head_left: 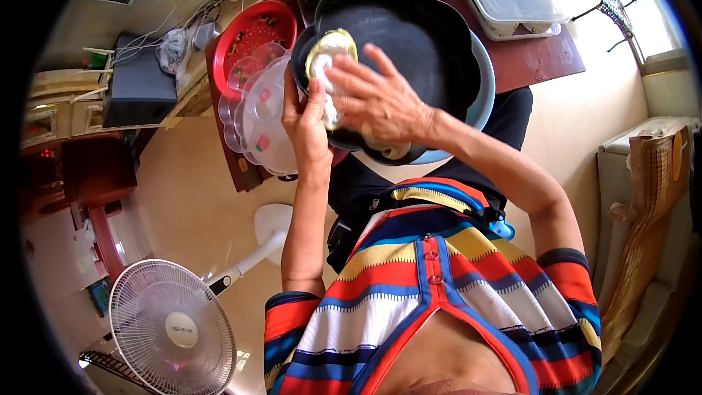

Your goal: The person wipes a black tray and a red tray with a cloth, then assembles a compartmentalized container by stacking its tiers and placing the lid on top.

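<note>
Holding white piece [322, 64] in left hand [307, 128], thumb against its near part, over left side of black tray [417, 36]. Right hand [380, 99] laid across it, flat with fingers spread, grasping nothing visible. Probably partway through this one: already white over much of the face, yellow-green along the rim, not yet set down. No telling how many remain. Partly hidden by right fingers; unclear whether food or sponge. Mostly covered: blue basin [485, 77]. Too small to identify: bits in red basin [228, 33].
</note>
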A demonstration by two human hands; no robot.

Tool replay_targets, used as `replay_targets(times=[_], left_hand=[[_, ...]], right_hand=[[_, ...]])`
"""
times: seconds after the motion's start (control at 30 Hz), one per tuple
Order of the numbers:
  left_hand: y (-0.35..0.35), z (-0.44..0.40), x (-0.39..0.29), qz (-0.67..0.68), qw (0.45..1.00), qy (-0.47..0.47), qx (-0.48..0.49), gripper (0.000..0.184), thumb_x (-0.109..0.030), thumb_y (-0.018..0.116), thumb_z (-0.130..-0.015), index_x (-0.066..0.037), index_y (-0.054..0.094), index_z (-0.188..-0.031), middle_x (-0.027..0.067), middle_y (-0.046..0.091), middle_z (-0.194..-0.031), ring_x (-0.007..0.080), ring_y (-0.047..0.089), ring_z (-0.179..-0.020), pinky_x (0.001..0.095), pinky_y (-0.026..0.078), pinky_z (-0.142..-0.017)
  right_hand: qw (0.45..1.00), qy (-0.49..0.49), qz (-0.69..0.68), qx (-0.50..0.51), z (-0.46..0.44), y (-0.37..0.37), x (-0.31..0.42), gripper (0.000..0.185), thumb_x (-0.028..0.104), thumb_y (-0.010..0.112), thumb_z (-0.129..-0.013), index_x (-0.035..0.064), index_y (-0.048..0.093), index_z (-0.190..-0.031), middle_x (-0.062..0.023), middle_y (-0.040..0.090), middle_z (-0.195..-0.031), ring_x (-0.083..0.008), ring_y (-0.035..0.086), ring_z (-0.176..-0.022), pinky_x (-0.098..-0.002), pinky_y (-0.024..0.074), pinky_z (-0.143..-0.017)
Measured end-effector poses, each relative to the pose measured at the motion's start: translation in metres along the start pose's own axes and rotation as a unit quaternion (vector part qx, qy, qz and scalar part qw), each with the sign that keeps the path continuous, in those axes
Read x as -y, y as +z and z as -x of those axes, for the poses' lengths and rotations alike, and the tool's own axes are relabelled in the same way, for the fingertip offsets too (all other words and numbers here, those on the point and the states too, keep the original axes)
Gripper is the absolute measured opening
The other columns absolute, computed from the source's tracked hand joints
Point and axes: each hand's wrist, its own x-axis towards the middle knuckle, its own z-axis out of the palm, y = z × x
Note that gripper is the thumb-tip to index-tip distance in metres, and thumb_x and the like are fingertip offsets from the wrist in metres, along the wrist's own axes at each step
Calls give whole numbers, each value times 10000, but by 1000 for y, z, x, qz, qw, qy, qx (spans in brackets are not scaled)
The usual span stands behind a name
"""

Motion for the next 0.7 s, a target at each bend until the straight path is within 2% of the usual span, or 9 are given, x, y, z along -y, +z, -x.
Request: replay_targets(times=[0.07, 0.17, 0.23, 0.33, 0.43, 0.5, 0.57, 0.63, 0.7], left_hand=[[3, 1, -1, -5, 1000, 17, 3, 546, -114, 580, -879, 15, 340, -1352, 109, 479, -1267, 173, 493, -1102, 290, 394, -945], [7, 11, -13, -4, 1000, -27, -6, 557, -106, 579, -877, 14, 328, -1359, 113, 478, -1272, 171, 496, -1099, 289, 391, -953], [5, 11, -7, 2, 1000, 0, 0, 561, -109, 584, -874, 15, 329, -1359, 119, 484, -1264, 175, 505, -1092, 290, 403, -945], [4, 13, -10, -3, 999, 32, -39, 557, -104, 581, -876, 12, 330, -1359, 112, 503, -1244, 168, 508, -1084, 287, 403, -943], [9, 18, -12, 17, 998, 29, -48, 581, -95, 593, -871, 8, 313, -1370, 108, 512, -1234, 154, 515, -1059, 271, 399, -933], [10, 18, -15, 17, 999, 31, -33, 585, -98, 598, -869, 10, 315, -1369, 106, 508, -1238, 153, 511, -1063, 267, 394, -935], [10, 17, -15, 21, 999, 31, -22, 589, -100, 603, -867, 11, 316, -1368, 104, 505, -1241, 153, 507, -1066, 262, 389, -938], [9, 14, -13, -10, 1000, 25, -13, 580, -96, 604, -865, 16, 326, -1362, 105, 499, -1251, 156, 502, -1078, 263, 386, -942], [6, 12, -14, -50, 998, 38, -20, 573, -97, 606, -864, 21, 336, -1355, 109, 495, -1259, 161, 499, -1090, 264, 384, -944]], right_hand=[[998, 47, 24, -36, -7, -1, -22, 434, 389, 584, -809, 246, 525, -1215, -101, 457, -1278, -263, 356, -1262, -509, 185, -1049], [981, 153, 100, -68, -7, -2, -54, 449, 399, 543, -843, 224, 486, -1252, -85, 470, -1261, -249, 379, -1236, -533, 184, -1029], [974, 177, 129, -48, 4, -5, -50, 441, 415, 444, -902, 200, 443, -1287, -127, 421, -1312, -275, 366, -1250, -533, 155, -1034], [944, 295, 116, -94, 21, 4, -44, 504, 443, 465, -886, 164, 413, -1303, -204, 395, -1303, -330, 364, -1237, -537, 173, -1032], [925, 350, 60, -136, 15, 15, -40, 498, 348, 489, -888, 89, 393, -1303, -285, 336, -1307, -422, 312, -1235, -488, 228, -1030], [942, 280, 52, -178, 7, 18, -34, 500, 308, 526, -856, 58, 411, -1274, -278, 357, -1285, -450, 312, -1215, -518, 233, -1016], [969, 199, 32, -141, -6, 7, -12, 475, 276, 557, -835, 63, 453, -1247, -238, 380, -1288, -419, 327, -1223, -512, 236, -1023], [992, 79, -42, -92, -9, 3, 4, 428, 250, 584, -815, 91, 510, -1205, -185, 405, -1296, -362, 334, -1252, -504, 234, -1032], [992, 51, -99, -59, -6, 11, 20, 393, 275, 592, -806, 168, 557, -1182, -136, 432, -1311, -292, 325, -1292, -494, 209, -1051]])
